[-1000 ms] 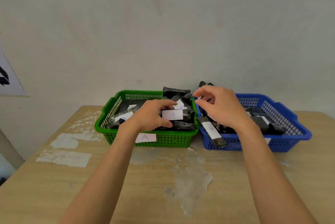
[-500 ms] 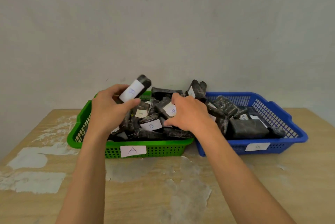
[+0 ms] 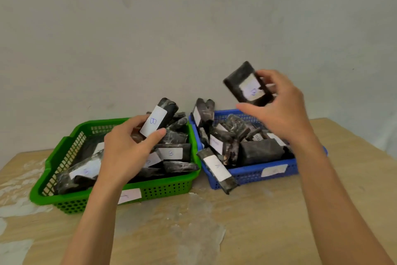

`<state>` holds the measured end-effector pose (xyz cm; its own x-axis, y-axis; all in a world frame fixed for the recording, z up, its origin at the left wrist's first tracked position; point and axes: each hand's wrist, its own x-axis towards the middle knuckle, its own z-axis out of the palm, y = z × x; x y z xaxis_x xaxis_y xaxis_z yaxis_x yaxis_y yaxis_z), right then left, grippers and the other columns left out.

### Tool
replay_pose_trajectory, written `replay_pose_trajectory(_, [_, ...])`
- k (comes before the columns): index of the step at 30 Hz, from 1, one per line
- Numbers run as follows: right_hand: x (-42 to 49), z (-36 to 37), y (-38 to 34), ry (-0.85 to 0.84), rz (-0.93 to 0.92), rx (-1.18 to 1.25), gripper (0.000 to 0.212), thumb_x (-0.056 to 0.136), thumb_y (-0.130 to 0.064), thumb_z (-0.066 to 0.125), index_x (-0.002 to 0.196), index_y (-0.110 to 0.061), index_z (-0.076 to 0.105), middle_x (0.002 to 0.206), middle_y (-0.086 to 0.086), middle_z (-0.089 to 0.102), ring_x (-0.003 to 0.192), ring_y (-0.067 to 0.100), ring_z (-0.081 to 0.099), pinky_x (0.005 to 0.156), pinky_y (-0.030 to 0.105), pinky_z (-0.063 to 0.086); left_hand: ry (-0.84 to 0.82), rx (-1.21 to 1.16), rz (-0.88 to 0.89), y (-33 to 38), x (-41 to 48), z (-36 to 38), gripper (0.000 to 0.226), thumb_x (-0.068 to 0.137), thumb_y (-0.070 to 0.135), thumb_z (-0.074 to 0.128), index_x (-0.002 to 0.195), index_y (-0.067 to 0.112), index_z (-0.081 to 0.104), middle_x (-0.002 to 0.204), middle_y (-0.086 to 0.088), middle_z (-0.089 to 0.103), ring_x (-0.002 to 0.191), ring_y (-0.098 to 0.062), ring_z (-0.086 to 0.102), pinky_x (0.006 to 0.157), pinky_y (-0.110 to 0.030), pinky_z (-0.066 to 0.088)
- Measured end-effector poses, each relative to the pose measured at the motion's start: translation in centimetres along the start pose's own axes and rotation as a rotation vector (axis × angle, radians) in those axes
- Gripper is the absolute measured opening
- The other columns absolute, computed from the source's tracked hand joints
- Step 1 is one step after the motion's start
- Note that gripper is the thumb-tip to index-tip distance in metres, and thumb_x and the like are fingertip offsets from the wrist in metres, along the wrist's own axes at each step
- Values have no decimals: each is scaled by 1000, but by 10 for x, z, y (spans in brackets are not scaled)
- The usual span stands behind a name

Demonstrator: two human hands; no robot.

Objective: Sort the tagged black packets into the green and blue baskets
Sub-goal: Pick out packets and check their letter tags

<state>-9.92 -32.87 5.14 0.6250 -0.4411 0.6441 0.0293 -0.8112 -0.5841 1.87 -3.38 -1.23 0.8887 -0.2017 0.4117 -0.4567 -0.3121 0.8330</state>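
Grey wall (image 3: 193, 18) behind, scuffed wooden table (image 3: 257, 232) in front. Green basket (image 3: 64, 142) sits on the left and blue basket (image 3: 257, 173) on the right, nearly touching, both heaped with black packets.

Left hand (image 3: 126, 153): fingers and thumb wrapped round a packet (image 3: 169, 108) whose tag (image 3: 153, 122) reads B. It's held above the green basket's middle. Long axis is tilted, with the top end up and to the right, towards the blue basket.

Right hand (image 3: 281, 110): pinching a second packet (image 3: 242, 80) by its lower right end, raised well above the back of the blue basket. Long axis is near upright, top leaning left. Its tag (image 3: 251, 89) is blurred, probably a B, can't confirm.

Basket labels don't help: the green one's (image 3: 130, 196) is half hidden by the left forearm, and the blue one's (image 3: 274, 171) is unreadable.

Key relation: the left-hand packet is over green, with blue directly to its right across the shared rims. The right-hand packet is already over blue.

My read: if B goes in blue, the right hand only has to lower and let go, while the left has to cross rightward first.

Watch the A-tagged packet (image 3: 217, 168) hanging over blue's front left corner, its lower end on or just above the table. Another B-tagged packet (image 3: 170, 153) lies in green, so the sort looks far from done.
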Motion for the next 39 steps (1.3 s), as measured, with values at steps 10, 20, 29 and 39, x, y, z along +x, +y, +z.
replay_pose_trajectory(10, [18, -65, 116, -90, 37, -94, 80, 65, -19, 97, 136, -36, 62, 118, -2, 61, 106, 11, 60, 99, 31, 52, -297, 139, 203, 80, 13, 100, 34, 87, 43, 77, 119, 36, 72, 98, 22, 73, 79, 3, 68, 72, -22, 52])
replay_pose_trajectory(20, [35, -15, 166, -337, 294, -508, 72, 58, -71, 88, 106, -27, 58, 100, 2, 73, 85, 28, 65, 68, 35, 47, -586, 694, 266, 126, 133, 237, 36, 87, 34, 78, 114, 10, 73, 106, -13, 72, 91, -29, 65, 71, -34, 46])
replay_pose_trajectory(29, [44, 5, 174, -477, 188, -615, 42, 81, -60, 80, 103, -26, 71, 102, -3, 67, 96, 23, 64, 80, 37, 42, -728, 927, 247, 107, 163, 305, 38, 89, 40, 77, 73, 15, 53, 75, -1, 53, 67, -17, 51, 52, -28, 37])
replay_pose_trajectory(39, [43, 4, 183, -687, 188, -416, 39, 94, 4, 67, 129, -11, 72, 125, 14, 70, 108, 30, 68, 92, 41, 58, -825, 937, 159, 124, 140, 328, 35, 87, 31, 80, 94, 1, 63, 79, -12, 65, 59, -27, 72, 54, -33, 61])
